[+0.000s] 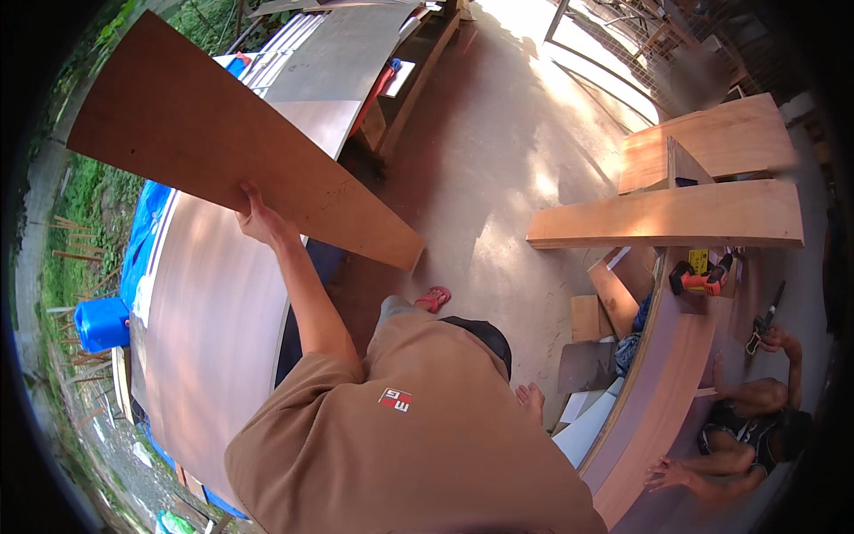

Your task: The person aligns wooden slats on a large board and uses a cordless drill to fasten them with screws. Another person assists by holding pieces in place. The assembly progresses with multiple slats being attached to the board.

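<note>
The wooden panel (205, 133) was found aslant at the person's left, one end raised over the left bench (205, 303), the other above the aisle floor (480, 169); whether it touched the bench could not be told. The left hand (261, 220) pinched its lower edge roughly midway along, one digit pressed on the near face and the rest of the grip partly hidden. The right hand (531, 402) hung beside the hip, apart from the panel; whether its fingers were spread or curled could not be determined. In this report's judgement, one-handed support of so long a piece invited twisting: sound practice called for the right hand under the inner end, a grip near the balance point, and slow turns with both ends watched. The inner end lay toward the foot in a red sandal (433, 299), making a slip there the chief hazard. To the right, pale boards (667, 216) jutted into the aisle, near wood offcuts (614, 294) and a red drill (703, 279). A co-worker (767, 442) crouched beyond a reddish board (672, 383), gripping a dark tool (762, 324). A blue container (102, 323) stood at the left bench's outer side, exposed to a careless swing.
</note>
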Demonstrator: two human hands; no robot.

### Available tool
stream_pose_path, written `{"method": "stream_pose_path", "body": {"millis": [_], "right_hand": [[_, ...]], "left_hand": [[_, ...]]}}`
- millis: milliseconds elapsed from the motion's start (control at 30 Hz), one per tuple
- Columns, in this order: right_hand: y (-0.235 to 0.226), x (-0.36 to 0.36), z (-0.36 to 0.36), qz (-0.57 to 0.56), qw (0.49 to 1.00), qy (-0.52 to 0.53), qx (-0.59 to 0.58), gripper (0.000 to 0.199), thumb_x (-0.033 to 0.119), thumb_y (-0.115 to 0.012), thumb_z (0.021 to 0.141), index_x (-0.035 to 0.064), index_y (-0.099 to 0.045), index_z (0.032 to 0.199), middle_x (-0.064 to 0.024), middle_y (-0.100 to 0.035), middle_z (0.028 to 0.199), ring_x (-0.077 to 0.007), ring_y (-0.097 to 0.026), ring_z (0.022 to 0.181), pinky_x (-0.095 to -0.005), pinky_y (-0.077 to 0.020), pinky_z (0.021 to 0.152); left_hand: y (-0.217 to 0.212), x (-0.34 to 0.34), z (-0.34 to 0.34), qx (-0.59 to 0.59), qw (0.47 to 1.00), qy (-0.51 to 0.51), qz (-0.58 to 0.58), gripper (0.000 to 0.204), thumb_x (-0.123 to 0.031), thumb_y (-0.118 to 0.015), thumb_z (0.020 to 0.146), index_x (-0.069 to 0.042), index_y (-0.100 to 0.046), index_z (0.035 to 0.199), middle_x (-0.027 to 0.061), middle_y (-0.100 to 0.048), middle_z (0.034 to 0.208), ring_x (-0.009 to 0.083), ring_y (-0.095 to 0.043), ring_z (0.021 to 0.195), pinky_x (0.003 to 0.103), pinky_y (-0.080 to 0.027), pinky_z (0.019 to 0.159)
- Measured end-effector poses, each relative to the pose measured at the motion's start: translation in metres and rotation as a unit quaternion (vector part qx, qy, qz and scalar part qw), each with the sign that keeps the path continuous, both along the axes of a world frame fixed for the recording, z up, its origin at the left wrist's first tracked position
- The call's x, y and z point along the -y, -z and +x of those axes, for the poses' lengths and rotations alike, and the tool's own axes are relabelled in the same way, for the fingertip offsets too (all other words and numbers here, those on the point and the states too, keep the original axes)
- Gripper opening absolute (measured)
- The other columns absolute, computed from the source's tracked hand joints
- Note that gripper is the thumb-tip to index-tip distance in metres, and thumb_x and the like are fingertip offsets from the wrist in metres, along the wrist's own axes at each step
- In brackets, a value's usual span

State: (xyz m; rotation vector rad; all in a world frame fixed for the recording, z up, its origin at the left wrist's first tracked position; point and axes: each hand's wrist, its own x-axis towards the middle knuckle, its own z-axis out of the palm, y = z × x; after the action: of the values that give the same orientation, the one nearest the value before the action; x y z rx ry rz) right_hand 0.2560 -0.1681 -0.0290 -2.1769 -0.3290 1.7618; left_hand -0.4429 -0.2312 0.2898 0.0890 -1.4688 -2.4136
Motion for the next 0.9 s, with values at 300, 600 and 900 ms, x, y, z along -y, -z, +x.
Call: {"method": "stream_pose_path", "body": {"millis": [300,600,900], "right_hand": [[-0.039,-0.071,-0.081,0.131,0.983,-0.129,0.009,0.046,0.039,-0.058,0.105,0.0075,-0.052,0.137,-0.0168,-0.067,0.128,-0.0295,-0.068,0.112,-0.0467,-0.0545,0.094],[-0.048,-0.045,-0.088,0.069,0.979,-0.176,0.076,0.041,0.039,-0.06,0.103,0.0088,-0.057,0.13,-0.0126,-0.07,0.12,-0.0258,-0.07,0.106,-0.0457,-0.0564,0.091],[-0.035,-0.014,-0.098,0.077,0.988,-0.119,0.064,0.043,0.042,-0.061,0.102,0.008,-0.06,0.128,-0.0108,-0.072,0.116,-0.0238,-0.072,0.099,-0.0413,-0.0584,0.083]], "left_hand": [[0.054,0.029,-0.044,0.012,0.999,0.035,0.023,0.038,-0.017,-0.07,0.098,-0.002,-0.06,0.131,0.0113,-0.061,0.132,0.0283,-0.062,0.116,0.046,-0.057,0.096],[0.099,0.072,-0.109,-0.045,0.995,0.041,0.073,0.036,-0.013,-0.077,0.09,0.0,-0.069,0.122,0.0171,-0.067,0.122,0.0323,-0.064,0.11,0.051,-0.053,0.096],[0.078,0.07,-0.085,-0.024,0.985,-0.049,-0.161,0.041,-0.025,-0.081,0.093,-0.002,-0.07,0.125,0.0127,-0.071,0.121,0.0256,-0.067,0.105,0.04,-0.056,0.091]]}}
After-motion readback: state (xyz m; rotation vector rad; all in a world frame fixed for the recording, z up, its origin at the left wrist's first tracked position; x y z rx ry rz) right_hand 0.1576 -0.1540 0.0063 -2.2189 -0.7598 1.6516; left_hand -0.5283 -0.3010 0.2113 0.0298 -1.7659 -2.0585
